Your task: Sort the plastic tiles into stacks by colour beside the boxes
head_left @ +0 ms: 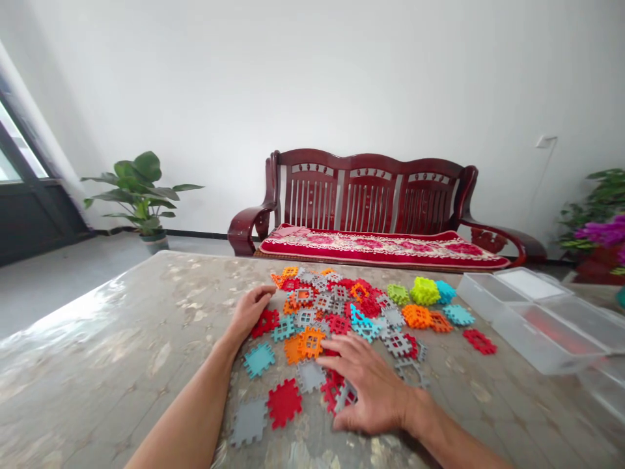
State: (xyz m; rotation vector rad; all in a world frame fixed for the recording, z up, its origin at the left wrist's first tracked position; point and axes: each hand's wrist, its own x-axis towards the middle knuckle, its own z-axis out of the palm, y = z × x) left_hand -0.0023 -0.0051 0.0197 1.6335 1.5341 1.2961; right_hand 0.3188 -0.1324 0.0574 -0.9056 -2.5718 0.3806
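Observation:
A loose pile of interlocking puzzle tiles (pixel 338 324) in red, grey, orange and blue lies on the table. My left hand (pixel 247 314) rests at the pile's left edge beside a red tile (pixel 266 322), fingers loosely bent and nothing visible in them. Over the front of the pile, my right hand (pixel 374 384) is spread, its fingertips near an orange window tile (pixel 311 342). Red and grey tiles lie partly hidden under its palm. Closer to me are a flat red tile (pixel 284 403), a flat grey tile (pixel 249 420) and a blue tile (pixel 260 359).
Sorted stacks of lime-green tiles (pixel 425 291) and orange tiles (pixel 417 316) stand right of the pile. A clear plastic box (pixel 527 332) is at the table's right. Behind the patterned table (pixel 97 365) are a wooden bench (pixel 371 189) and a potted plant (pixel 141 189).

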